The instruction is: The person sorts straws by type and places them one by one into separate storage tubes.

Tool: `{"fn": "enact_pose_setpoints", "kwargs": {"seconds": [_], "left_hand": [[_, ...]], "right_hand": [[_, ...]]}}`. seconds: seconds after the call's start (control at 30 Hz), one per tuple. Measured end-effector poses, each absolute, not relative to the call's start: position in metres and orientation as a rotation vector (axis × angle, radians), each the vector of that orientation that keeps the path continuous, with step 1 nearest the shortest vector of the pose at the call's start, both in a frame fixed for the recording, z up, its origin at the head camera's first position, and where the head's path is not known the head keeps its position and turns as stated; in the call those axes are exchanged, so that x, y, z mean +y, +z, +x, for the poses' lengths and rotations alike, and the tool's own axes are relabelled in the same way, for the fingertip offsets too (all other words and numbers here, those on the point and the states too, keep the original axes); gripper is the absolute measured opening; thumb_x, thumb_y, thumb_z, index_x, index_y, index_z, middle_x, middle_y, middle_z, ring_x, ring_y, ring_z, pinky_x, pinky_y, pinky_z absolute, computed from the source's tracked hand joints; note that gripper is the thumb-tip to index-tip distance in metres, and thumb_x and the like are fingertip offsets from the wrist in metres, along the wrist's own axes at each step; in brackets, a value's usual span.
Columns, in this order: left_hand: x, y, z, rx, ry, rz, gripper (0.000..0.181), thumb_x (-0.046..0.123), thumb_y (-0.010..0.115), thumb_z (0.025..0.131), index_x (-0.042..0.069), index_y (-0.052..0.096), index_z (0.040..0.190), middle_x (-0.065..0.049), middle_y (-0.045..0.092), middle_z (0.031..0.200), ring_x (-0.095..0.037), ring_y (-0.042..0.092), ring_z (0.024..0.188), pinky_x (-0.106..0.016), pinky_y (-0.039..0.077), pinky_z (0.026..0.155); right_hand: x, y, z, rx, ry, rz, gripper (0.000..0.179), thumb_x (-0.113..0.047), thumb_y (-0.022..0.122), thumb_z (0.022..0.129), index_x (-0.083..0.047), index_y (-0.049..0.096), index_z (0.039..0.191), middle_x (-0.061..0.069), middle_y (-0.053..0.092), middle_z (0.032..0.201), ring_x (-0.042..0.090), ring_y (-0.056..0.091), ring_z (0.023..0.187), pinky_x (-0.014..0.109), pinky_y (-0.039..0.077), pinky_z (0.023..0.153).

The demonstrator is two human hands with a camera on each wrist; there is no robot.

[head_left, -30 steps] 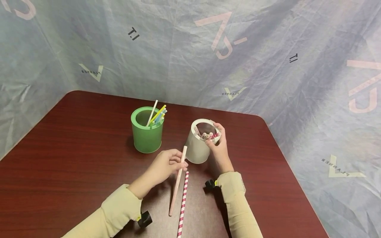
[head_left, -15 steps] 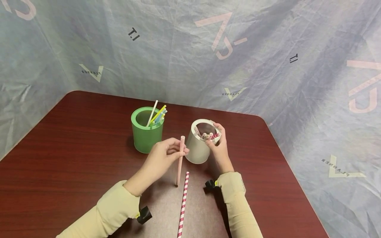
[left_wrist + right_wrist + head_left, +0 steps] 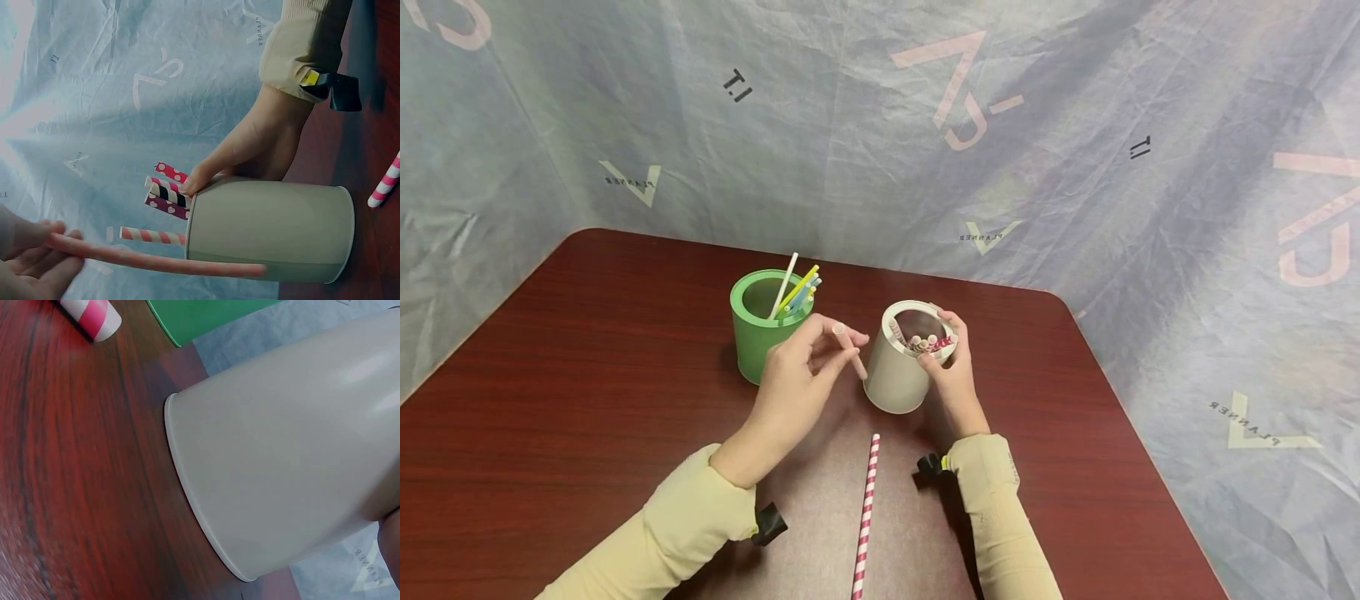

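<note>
My left hand [image 3: 797,375] pinches a pink paper straw [image 3: 162,263] between thumb and fingers, between the two tins in the head view. In the left wrist view the straw's far end overlaps the side of a white tin [image 3: 275,231]; whether they touch I cannot tell. My right hand [image 3: 953,358] grips the rim of that tin, thumb at the near side and fingers behind. Inside it stand several patterned straws [image 3: 167,194], striped and dotted. On the table in front lies a red-and-white striped straw [image 3: 867,508].
A green tin [image 3: 756,350] stands left of the white one, partly behind my left hand. It holds several thin straws [image 3: 797,287] in white, yellow and blue. The brown table [image 3: 587,400] ends at a grey printed cloth [image 3: 820,150] behind.
My left hand has lifted the pink straw up and away from me, and the straw has turned so its lower end points toward the white tin. My right hand stays in place.
</note>
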State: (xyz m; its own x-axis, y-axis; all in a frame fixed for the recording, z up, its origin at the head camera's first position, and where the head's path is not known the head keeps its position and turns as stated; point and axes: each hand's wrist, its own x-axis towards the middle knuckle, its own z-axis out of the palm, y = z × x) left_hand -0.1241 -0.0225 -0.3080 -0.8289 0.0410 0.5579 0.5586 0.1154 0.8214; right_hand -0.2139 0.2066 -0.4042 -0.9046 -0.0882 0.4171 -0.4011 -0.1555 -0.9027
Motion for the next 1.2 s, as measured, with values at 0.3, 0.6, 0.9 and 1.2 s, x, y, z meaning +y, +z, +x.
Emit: {"fn": "enact_pose_setpoints", "kwargs": {"seconds": [0.3, 0.6, 0.9, 1.2], "left_hand": [[-0.022, -0.3, -0.127, -1.61, -1.648, -0.672, 0.014, -0.014, 0.064, 0.083, -0.009, 0.057, 0.094, -0.021, 0.071, 0.099, -0.007, 0.07, 0.096, -0.017, 0.054, 0.079], [-0.013, -0.298, -0.13, -1.489, -1.675, -0.72, 0.012, -0.014, 0.062, 0.084, -0.012, 0.056, 0.094, -0.026, 0.068, 0.097, -0.008, 0.069, 0.098, -0.023, 0.055, 0.085], [0.001, -0.305, -0.141, -1.568, -1.731, -0.729, 0.011, -0.009, 0.06, 0.089, -0.009, 0.056, 0.098, -0.02, 0.07, 0.102, -0.017, 0.07, 0.1, -0.03, 0.055, 0.09], [0.012, -0.314, -0.154, -1.667, -1.675, -0.743, 0.015, -0.006, 0.062, 0.089, -0.006, 0.057, 0.103, -0.019, 0.071, 0.101, -0.021, 0.07, 0.094, -0.027, 0.055, 0.089]], "right_hand": [[0.207, -0.404, -0.214, -1.892, 2.168, 0.562, 0.066, 0.007, 0.057, 0.078, -0.009, 0.033, 0.138, 0.0, 0.039, 0.144, 0.01, 0.047, 0.119, 0.015, 0.045, 0.094], [0.207, -0.405, -0.214, -1.899, 2.147, 0.564, 0.067, 0.005, 0.058, 0.078, -0.005, 0.031, 0.139, 0.003, 0.039, 0.147, 0.019, 0.045, 0.124, 0.015, 0.045, 0.095], [0.206, -0.405, -0.214, -1.916, 2.136, 0.559, 0.066, 0.001, 0.06, 0.079, -0.009, 0.033, 0.138, 0.002, 0.04, 0.145, 0.011, 0.049, 0.118, 0.016, 0.047, 0.093], [0.206, -0.403, -0.213, -1.94, 2.12, 0.528, 0.068, 0.0, 0.059, 0.078, -0.006, 0.03, 0.139, 0.0, 0.04, 0.141, 0.009, 0.05, 0.116, 0.015, 0.046, 0.092]]}}
